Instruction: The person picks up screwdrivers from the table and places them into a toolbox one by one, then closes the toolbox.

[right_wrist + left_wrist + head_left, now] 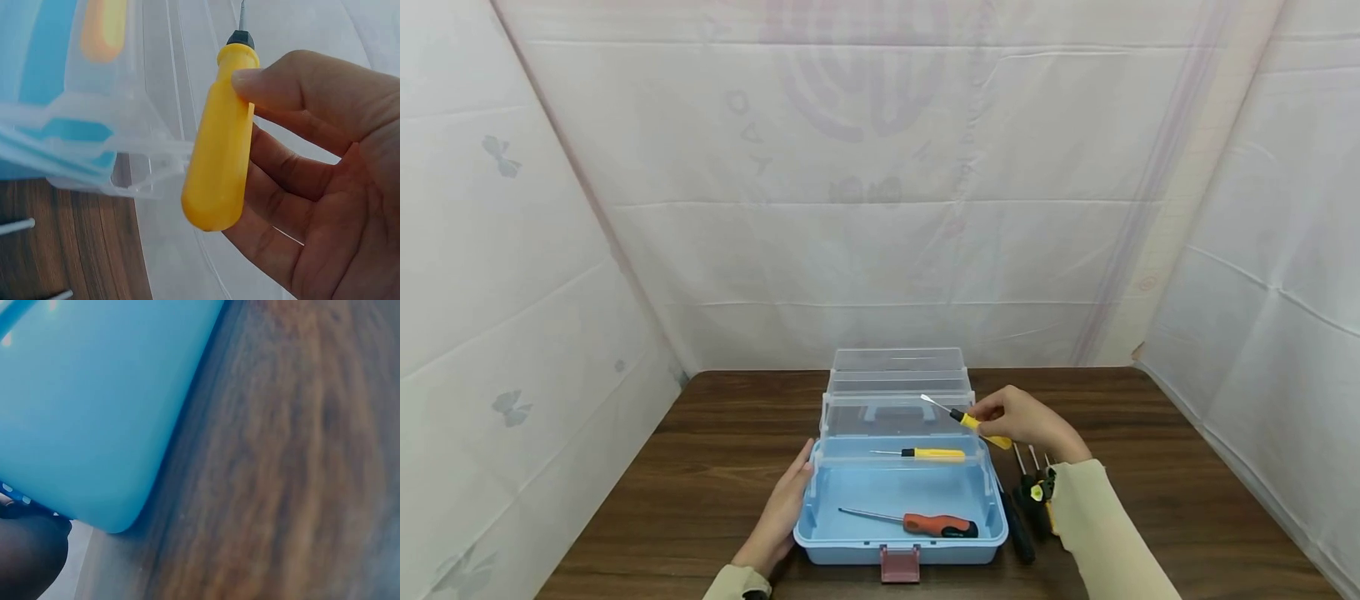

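Note:
A yellow-handled screwdriver [976,423] with a black collar is pinched between the thumb and fingers of my right hand [1030,421], above the toolbox's back right part, its tip aimed left. In the right wrist view its yellow handle [222,144] fills the middle. My left hand [780,508] lies along the left wall of the blue toolbox [842,553], fingers fairly straight. Inside the box, a second yellow-handled screwdriver [936,454] lies in the clear rear tray. On the box floor rests an orange-and-black screwdriver [932,525].
Several more screwdrivers [1018,529] lie on the brown wooden table [700,467] right of the box, partly hidden by the right forearm. The clear tiered lid [897,383] stands raised behind the box. A pink latch [900,565] hangs at the front. White sheeting [880,250] surrounds the table.

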The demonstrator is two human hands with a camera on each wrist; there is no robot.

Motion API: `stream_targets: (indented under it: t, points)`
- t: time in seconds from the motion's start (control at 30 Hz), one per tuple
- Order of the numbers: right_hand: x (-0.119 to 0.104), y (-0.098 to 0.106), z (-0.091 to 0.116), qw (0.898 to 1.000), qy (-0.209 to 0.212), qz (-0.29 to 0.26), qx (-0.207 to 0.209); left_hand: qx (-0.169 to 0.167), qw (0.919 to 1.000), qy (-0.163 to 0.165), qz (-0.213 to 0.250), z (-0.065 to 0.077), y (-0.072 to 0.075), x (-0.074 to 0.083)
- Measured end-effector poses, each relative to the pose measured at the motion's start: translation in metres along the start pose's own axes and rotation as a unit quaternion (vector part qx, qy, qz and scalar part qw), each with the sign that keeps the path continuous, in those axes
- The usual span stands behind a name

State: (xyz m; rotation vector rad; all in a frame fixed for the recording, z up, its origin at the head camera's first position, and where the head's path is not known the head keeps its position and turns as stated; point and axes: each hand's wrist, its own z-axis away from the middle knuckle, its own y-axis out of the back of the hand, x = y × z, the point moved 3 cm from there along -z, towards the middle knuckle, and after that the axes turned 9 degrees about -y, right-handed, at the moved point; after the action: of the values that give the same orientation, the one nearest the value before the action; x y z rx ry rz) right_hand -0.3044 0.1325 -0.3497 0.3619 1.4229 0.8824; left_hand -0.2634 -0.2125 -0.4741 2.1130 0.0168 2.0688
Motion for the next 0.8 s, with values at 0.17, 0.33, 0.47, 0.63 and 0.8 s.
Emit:
stream_targets:
  t: [0.17, 0.33, 0.47, 0.63, 0.8]
  points:
    - [-0.005, -0.003, -0.004, 1.000, 0.007, -0.004, -0.003, -0.001, 1.0000, -0.003, 0.001, 0.001, 0.000, 0.001]
    - [-0.010, -0.006, -0.010, 1.000, 0.015, -0.002, -0.010, -0.004, 1.0000, -0.008, 0.003, 0.001, 0.002, 0.004]
    - [-0.015, -0.008, -0.014, 0.999, 0.031, 0.002, -0.016, -0.006, 0.9999, -0.010, 0.007, 0.001, 0.002, 0.006]
    - [-0.020, -0.011, -0.017, 0.999, 0.041, 0.007, -0.023, -0.011, 0.9998, -0.013, 0.005, 0.000, 0.002, 0.005]
    - [-0.025, -0.015, -0.020, 0.998, 0.054, 0.020, -0.030, -0.013, 0.9999, -0.009, 0.003, -0.003, 0.000, 0.003]
